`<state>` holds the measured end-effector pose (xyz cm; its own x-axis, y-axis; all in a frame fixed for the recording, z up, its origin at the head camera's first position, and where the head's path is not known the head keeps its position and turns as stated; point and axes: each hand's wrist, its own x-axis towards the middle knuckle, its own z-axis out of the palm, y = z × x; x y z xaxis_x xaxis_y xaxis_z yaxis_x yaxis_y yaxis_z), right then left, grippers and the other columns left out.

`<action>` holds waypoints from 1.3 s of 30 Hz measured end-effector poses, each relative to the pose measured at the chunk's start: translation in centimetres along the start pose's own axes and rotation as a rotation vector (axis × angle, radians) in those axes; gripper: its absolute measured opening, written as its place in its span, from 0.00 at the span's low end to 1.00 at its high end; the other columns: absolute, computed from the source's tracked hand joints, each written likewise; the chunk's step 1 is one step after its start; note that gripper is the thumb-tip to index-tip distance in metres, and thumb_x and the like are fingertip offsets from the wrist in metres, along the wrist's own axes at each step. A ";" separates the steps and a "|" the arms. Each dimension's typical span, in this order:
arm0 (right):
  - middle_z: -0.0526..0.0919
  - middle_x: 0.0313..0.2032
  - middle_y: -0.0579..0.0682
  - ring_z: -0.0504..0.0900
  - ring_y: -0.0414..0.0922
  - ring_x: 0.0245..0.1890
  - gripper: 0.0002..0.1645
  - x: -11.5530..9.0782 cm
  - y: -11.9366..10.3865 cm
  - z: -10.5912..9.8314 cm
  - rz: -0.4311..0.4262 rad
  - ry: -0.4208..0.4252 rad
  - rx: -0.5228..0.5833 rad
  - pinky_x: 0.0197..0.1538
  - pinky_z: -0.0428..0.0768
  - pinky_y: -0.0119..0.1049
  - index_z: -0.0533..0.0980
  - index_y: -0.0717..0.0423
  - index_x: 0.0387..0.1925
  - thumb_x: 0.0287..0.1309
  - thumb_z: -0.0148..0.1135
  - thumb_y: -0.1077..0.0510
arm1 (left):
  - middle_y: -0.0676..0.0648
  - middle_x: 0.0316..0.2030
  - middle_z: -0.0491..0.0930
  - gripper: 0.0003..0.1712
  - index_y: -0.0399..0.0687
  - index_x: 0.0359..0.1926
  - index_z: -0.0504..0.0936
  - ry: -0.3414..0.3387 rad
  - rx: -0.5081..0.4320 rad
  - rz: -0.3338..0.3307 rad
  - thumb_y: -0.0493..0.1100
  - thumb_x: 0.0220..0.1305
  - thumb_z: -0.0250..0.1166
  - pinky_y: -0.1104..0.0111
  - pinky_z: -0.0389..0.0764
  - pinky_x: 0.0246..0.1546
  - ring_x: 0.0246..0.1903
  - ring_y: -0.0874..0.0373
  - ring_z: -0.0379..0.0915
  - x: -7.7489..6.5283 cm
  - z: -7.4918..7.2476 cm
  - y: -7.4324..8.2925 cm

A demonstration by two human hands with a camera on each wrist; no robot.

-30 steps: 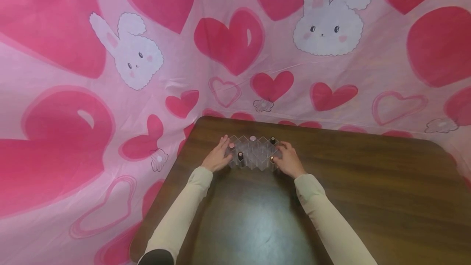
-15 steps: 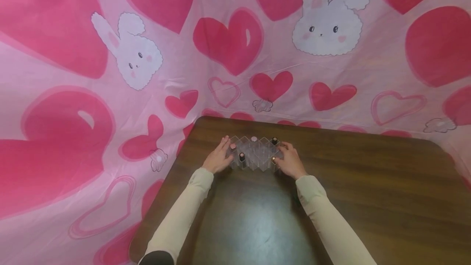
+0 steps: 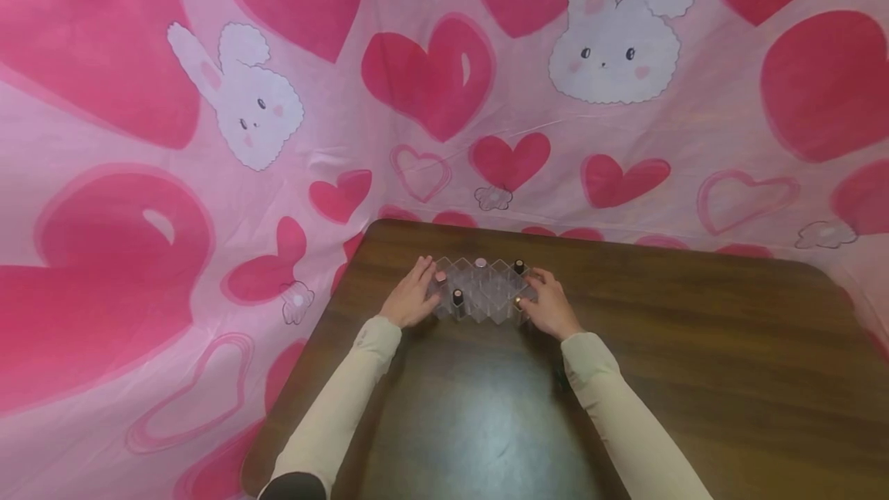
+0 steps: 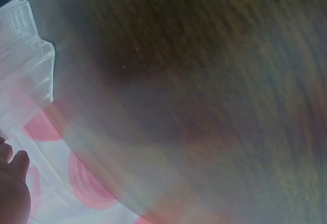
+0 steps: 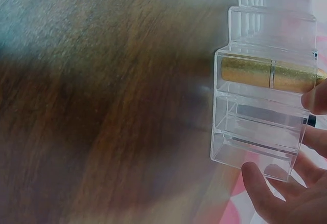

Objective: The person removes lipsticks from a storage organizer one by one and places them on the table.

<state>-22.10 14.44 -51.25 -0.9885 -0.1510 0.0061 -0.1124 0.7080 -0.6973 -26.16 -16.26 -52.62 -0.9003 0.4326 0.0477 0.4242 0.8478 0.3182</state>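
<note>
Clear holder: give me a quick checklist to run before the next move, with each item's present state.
1. Clear holder upright: ok; its compartments open upward.
2. Right hand on the holder: ok; its fingers meet the right end.
3. Left hand in firm contact: cannot tell; it lies at the left end, but the pressure does not show.
4. Gold tube seated: ok; it is inside a compartment.
5. Right thumb clear of that tube: not ok; it overlaps the tube's end in the right wrist view.
6. Front black tube in its slot: ok.
</note>
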 end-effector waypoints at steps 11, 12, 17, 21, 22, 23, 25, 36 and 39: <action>0.58 0.69 0.67 0.61 0.68 0.66 0.32 0.0 0.7 -0.1 -0.032 0.034 -0.023 0.68 0.63 0.61 0.69 0.72 0.60 0.56 0.58 0.58 | 0.43 0.77 0.45 0.41 0.41 0.75 0.51 -0.001 0.050 0.045 0.55 0.66 0.48 0.59 0.49 0.75 0.77 0.48 0.38 0.1 0.2 0.3; 0.58 0.69 0.67 0.61 0.68 0.66 0.32 0.0 0.7 -0.1 -0.031 0.034 -0.020 0.67 0.63 0.61 0.69 0.72 0.60 0.57 0.58 0.58 | 0.43 0.77 0.45 0.41 0.41 0.75 0.50 -0.005 0.061 0.044 0.56 0.67 0.47 0.59 0.49 0.75 0.77 0.48 0.38 0.1 0.2 0.4; 0.58 0.69 0.67 0.61 0.67 0.66 0.32 0.0 0.9 -0.2 -0.037 0.036 -0.010 0.67 0.64 0.61 0.70 0.72 0.60 0.56 0.59 0.58 | 0.44 0.77 0.44 0.41 0.42 0.75 0.50 -0.023 0.083 0.039 0.56 0.67 0.47 0.61 0.48 0.76 0.77 0.50 0.37 0.3 0.2 0.5; 0.58 0.69 0.67 0.61 0.67 0.66 0.32 -0.2 1.2 -0.3 -0.039 0.041 -0.004 0.67 0.64 0.61 0.70 0.72 0.60 0.56 0.59 0.58 | 0.44 0.77 0.45 0.41 0.41 0.75 0.51 -0.026 0.083 0.051 0.56 0.67 0.48 0.61 0.48 0.76 0.77 0.50 0.37 0.5 0.0 0.7; 0.58 0.69 0.67 0.61 0.67 0.66 0.32 -0.2 1.3 -0.4 -0.039 0.040 -0.004 0.67 0.64 0.61 0.70 0.72 0.60 0.56 0.59 0.58 | 0.44 0.77 0.45 0.42 0.41 0.75 0.51 -0.025 0.078 0.053 0.56 0.66 0.48 0.61 0.48 0.76 0.77 0.50 0.38 0.5 0.0 0.8; 0.58 0.69 0.67 0.60 0.67 0.66 0.32 -0.2 1.3 -0.4 -0.039 0.039 -0.003 0.67 0.63 0.62 0.70 0.72 0.60 0.56 0.59 0.58 | 0.43 0.76 0.45 0.42 0.41 0.75 0.51 -0.022 0.080 0.057 0.56 0.66 0.48 0.61 0.49 0.75 0.77 0.50 0.38 0.5 0.0 0.8; 0.58 0.69 0.67 0.60 0.67 0.66 0.32 -0.2 1.4 -0.5 -0.038 0.034 0.003 0.67 0.63 0.62 0.70 0.72 0.60 0.56 0.58 0.58 | 0.43 0.76 0.45 0.42 0.41 0.75 0.51 -0.021 0.085 0.058 0.56 0.66 0.48 0.60 0.49 0.75 0.77 0.50 0.38 0.6 0.1 0.8; 0.56 0.70 0.66 0.58 0.67 0.68 0.32 -0.8 2.0 -0.9 -0.023 0.012 0.019 0.68 0.61 0.62 0.68 0.71 0.61 0.57 0.58 0.59 | 0.41 0.76 0.46 0.42 0.38 0.74 0.52 -0.036 0.105 0.082 0.55 0.67 0.50 0.60 0.50 0.75 0.76 0.48 0.39 0.5 0.2 1.4; 0.57 0.70 0.66 0.58 0.67 0.68 0.32 -1.0 2.0 -1.0 -0.023 0.011 0.024 0.68 0.60 0.63 0.68 0.71 0.61 0.57 0.58 0.59 | 0.41 0.76 0.45 0.41 0.39 0.74 0.52 -0.030 0.096 0.086 0.55 0.67 0.50 0.60 0.50 0.75 0.76 0.49 0.39 0.5 0.3 1.6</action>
<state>-21.47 16.66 -51.94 -0.9867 -0.1599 0.0301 -0.1333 0.6877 -0.7137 -25.88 -14.63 -52.35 -0.8573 0.5131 0.0422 0.5088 0.8318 0.2221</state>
